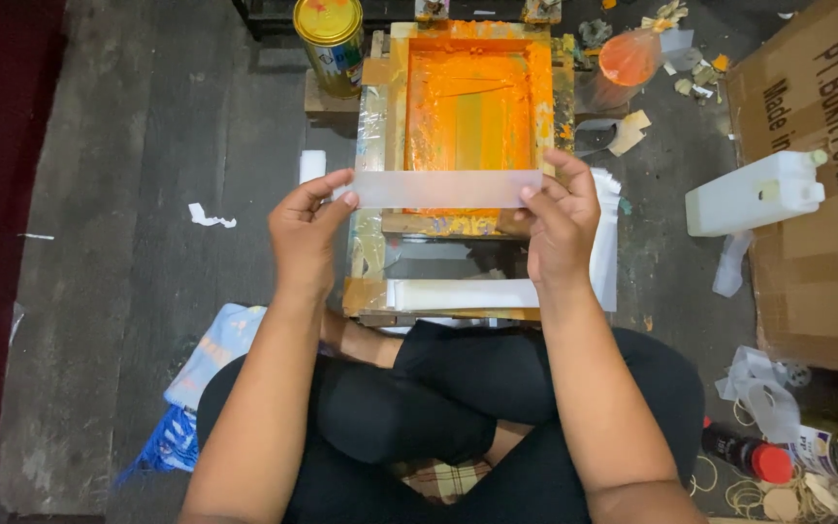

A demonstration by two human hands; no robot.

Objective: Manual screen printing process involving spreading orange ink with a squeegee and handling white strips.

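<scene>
Left hand and right hand hold translucent strip taut

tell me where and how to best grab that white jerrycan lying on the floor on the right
Take the white jerrycan by the moulded handle along its upper edge near the capped spout, coming from above. It lies on its side on the floor, its far end against the cardboard box, so top and near side are free. Both hands, left hand and right hand, hold a translucent strip.
</scene>
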